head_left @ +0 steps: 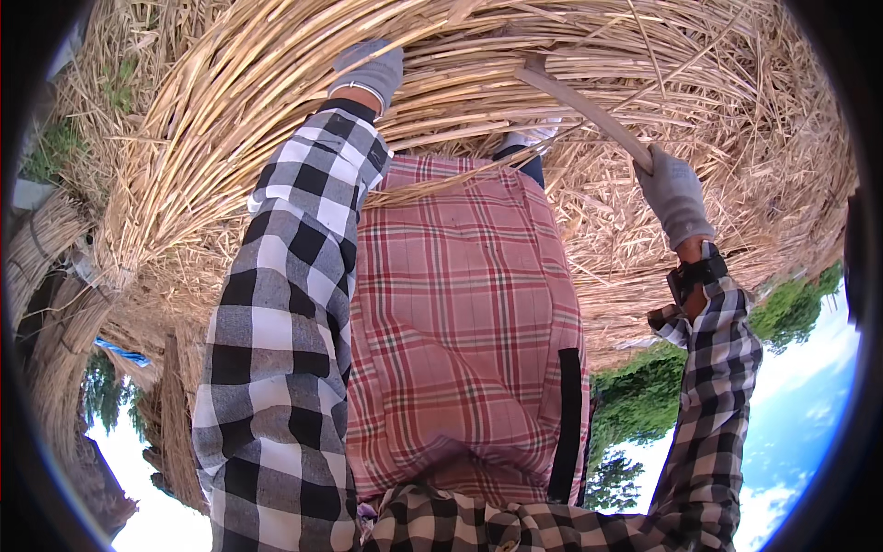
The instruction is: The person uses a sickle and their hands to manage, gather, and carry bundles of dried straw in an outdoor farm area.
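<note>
My left hand [369, 69], in a grey work glove, is closed among long dry reed stems [455, 90]. A few stems cross over the glove, and its fingertips are hidden. My right hand [672, 193], also gloved, grips the lower end of a slightly curved wooden tool handle [593, 114]. The tool's head [534, 63] lies against the stems, and its form is hard to make out. A thin strand of stems [448, 185] runs slantwise across the red plaid apron [462, 290] on my front.
Loose straw [614, 228] covers the ground around me. Tied reed bundles [41, 241] stand at the left, near a blue strip [123, 352]. Part of a foot [534, 141] shows under the stems. Green trees [635, 400] are beyond the straw.
</note>
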`<control>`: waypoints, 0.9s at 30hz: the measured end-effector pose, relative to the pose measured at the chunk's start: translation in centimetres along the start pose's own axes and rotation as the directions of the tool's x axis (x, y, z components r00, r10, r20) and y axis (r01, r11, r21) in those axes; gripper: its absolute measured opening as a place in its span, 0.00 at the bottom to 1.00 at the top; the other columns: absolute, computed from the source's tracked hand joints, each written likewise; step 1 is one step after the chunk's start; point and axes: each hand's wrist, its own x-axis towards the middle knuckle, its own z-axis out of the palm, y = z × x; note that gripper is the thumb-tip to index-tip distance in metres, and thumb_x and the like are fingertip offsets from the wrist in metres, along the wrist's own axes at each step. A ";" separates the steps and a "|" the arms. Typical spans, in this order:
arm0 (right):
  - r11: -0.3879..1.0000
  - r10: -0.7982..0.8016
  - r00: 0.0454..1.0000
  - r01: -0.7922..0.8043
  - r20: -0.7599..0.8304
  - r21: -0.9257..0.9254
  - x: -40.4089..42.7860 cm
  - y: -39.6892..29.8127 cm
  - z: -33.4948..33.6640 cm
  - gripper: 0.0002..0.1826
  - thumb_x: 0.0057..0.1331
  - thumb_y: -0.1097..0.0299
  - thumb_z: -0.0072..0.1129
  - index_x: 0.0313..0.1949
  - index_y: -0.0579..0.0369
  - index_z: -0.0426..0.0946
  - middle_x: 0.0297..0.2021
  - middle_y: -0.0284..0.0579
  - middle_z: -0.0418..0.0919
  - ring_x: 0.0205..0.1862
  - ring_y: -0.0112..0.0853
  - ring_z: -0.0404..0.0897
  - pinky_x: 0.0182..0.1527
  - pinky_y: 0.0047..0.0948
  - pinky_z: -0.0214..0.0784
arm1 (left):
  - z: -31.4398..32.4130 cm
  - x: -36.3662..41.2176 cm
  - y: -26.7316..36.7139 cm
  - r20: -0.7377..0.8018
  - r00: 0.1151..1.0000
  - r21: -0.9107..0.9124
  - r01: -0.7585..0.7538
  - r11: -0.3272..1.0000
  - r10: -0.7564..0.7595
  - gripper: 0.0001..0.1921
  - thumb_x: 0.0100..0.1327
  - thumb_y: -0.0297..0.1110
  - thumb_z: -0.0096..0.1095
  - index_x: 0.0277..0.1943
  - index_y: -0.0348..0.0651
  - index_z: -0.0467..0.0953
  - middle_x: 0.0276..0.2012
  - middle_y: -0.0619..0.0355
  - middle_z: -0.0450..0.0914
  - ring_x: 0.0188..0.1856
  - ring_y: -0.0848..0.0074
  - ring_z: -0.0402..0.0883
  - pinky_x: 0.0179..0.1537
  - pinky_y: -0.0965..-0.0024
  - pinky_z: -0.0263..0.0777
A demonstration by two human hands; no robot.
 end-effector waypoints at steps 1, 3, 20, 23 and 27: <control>1.000 -0.001 1.000 0.001 0.005 0.004 -0.3 0.1 -0.1 0.12 0.63 0.56 0.51 0.37 0.51 0.71 0.26 0.48 0.79 0.31 0.46 0.79 0.35 0.44 0.70 | 0.1 -0.4 -0.2 0.005 1.000 0.004 -0.001 1.000 0.001 0.09 0.58 0.36 0.52 0.38 0.50 0.77 0.34 0.49 0.81 0.38 0.56 0.80 0.38 0.57 0.74; 0.996 -0.085 0.996 0.086 -0.035 0.017 -1.5 0.6 -0.7 0.11 0.61 0.58 0.53 0.36 0.51 0.70 0.25 0.48 0.78 0.30 0.45 0.79 0.33 0.43 0.70 | 0.0 -1.0 -1.2 0.021 0.994 -0.021 -0.108 0.994 0.109 0.09 0.59 0.35 0.50 0.39 0.50 0.77 0.34 0.49 0.80 0.38 0.56 0.80 0.40 0.58 0.74; 0.995 -0.066 0.997 0.069 0.034 -0.068 -2.1 0.4 -2.9 0.12 0.62 0.56 0.52 0.36 0.51 0.70 0.25 0.47 0.78 0.31 0.45 0.79 0.35 0.42 0.71 | -0.8 -4.1 1.0 -0.062 0.975 -0.040 -0.215 0.976 0.212 0.07 0.56 0.31 0.51 0.35 0.47 0.76 0.29 0.53 0.81 0.35 0.62 0.81 0.35 0.62 0.73; 0.983 -0.154 0.987 0.157 0.035 -0.099 -2.6 -2.5 -4.4 0.10 0.62 0.58 0.52 0.35 0.50 0.70 0.25 0.46 0.78 0.30 0.43 0.80 0.33 0.41 0.71 | 0.9 -5.1 -1.4 -0.178 0.956 -0.074 -0.249 0.966 0.233 0.05 0.55 0.30 0.51 0.34 0.46 0.74 0.25 0.53 0.80 0.31 0.62 0.81 0.33 0.61 0.71; 0.989 -0.029 0.997 0.019 -0.070 -0.144 -1.8 4.8 -4.2 0.10 0.62 0.59 0.52 0.34 0.51 0.70 0.25 0.46 0.78 0.30 0.43 0.80 0.32 0.42 0.72 | -0.6 -6.1 -0.1 -0.173 0.922 -0.127 -0.369 0.921 0.346 0.08 0.57 0.29 0.49 0.39 0.42 0.73 0.28 0.52 0.80 0.34 0.61 0.80 0.36 0.62 0.73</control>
